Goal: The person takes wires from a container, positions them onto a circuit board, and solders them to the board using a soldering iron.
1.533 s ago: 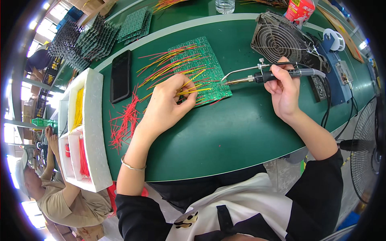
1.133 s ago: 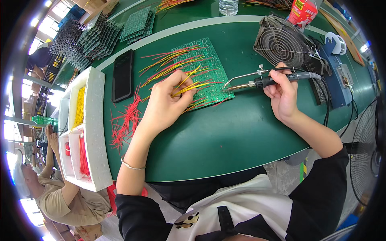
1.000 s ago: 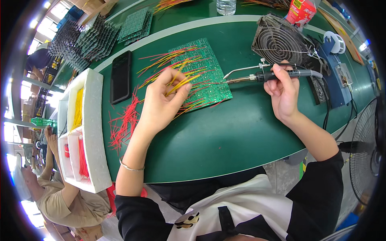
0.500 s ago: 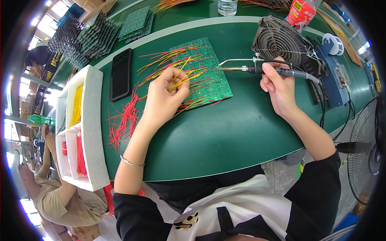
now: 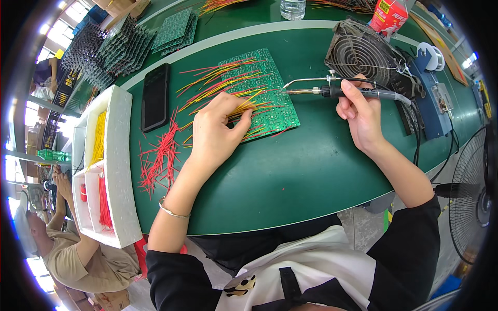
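Observation:
My right hand (image 5: 361, 111) is closed around the handle of a soldering iron (image 5: 337, 92) with a thin curved metal tube fixed along it. The iron points left, its tip over the right part of a green circuit board panel (image 5: 282, 111). Red and yellow wires (image 5: 228, 83) stick out leftward in rows from the panel. My left hand (image 5: 220, 127) reaches over the lower rows, thumb and fingertips closing on yellow wires there; the exact grip is partly hidden by the fingers.
Loose red wires (image 5: 161, 158) lie left of my left forearm, near a black phone (image 5: 155, 97). A white foam box (image 5: 119, 171) holds yellow and red wires. A dusty fan (image 5: 358, 49) and a blue device with a spool (image 5: 430, 57) stand right. Another person (image 5: 83, 254) sits at left.
My left hand has moved slightly right and down, from a raised yellow wire to wires lying over the panel. The soldering iron has shifted very little.

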Demonstrator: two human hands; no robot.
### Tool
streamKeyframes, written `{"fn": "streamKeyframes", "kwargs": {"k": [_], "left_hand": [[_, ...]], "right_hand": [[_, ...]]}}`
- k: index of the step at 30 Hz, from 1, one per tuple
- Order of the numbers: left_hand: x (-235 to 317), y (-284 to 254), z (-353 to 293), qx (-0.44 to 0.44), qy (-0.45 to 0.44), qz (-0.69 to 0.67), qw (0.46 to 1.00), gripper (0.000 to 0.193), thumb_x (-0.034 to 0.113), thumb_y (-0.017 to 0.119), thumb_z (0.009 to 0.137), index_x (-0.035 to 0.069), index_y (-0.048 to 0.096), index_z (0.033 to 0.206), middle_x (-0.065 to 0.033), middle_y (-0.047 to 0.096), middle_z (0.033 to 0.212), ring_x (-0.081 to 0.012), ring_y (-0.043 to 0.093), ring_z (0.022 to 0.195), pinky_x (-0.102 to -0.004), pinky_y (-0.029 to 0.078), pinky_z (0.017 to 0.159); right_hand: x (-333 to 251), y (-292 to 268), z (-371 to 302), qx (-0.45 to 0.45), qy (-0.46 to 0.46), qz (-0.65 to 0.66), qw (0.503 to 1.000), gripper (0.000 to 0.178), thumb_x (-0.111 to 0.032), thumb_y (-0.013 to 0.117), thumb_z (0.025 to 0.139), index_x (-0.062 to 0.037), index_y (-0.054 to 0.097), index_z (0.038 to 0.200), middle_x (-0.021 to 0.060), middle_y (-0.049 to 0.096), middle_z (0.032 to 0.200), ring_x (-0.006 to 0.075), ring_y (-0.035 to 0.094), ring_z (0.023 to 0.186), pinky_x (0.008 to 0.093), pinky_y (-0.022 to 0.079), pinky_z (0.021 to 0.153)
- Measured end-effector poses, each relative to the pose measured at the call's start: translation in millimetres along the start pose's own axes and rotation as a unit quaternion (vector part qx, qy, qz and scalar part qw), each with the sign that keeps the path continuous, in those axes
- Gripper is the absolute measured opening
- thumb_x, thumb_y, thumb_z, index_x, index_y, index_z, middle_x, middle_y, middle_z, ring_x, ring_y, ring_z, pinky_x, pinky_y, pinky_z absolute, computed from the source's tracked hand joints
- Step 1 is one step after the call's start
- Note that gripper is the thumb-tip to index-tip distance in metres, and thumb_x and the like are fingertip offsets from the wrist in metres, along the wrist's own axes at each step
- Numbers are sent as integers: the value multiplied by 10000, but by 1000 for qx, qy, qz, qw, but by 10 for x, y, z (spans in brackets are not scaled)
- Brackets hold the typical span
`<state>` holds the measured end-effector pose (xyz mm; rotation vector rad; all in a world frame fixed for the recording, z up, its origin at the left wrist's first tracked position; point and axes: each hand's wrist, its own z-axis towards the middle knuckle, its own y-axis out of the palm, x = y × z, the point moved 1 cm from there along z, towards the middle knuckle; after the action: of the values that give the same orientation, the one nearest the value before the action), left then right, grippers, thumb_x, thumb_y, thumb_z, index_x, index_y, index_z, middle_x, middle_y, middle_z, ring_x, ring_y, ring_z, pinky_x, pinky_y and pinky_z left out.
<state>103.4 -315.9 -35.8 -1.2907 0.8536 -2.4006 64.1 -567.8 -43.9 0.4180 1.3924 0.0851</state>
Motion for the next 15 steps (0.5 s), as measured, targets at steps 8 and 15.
{"fn": "streamKeyframes", "kwargs": {"k": [8, 15], "left_hand": [[36, 15, -11, 15, -12, 28, 999, 79, 63, 656, 739, 30, 668, 810, -51, 596, 734, -138, 526, 526, -244, 417, 484], [21, 28, -19, 14, -4, 28, 1000, 81, 58, 660, 736, 25, 673, 809, -50, 604, 743, -126, 528, 524, -239, 415, 480]], "right_hand": [[11, 29, -34, -14, 8, -8, 1000, 191, -145, 622, 830, -67, 453, 786, -15, 432, 563, 40, 345, 452, 212, 302, 425], [12, 17, -38, -25, 11, -11, 1000, 198, -141, 619, 830, -72, 444, 770, -18, 424, 552, 37, 338, 451, 211, 300, 424]]}}
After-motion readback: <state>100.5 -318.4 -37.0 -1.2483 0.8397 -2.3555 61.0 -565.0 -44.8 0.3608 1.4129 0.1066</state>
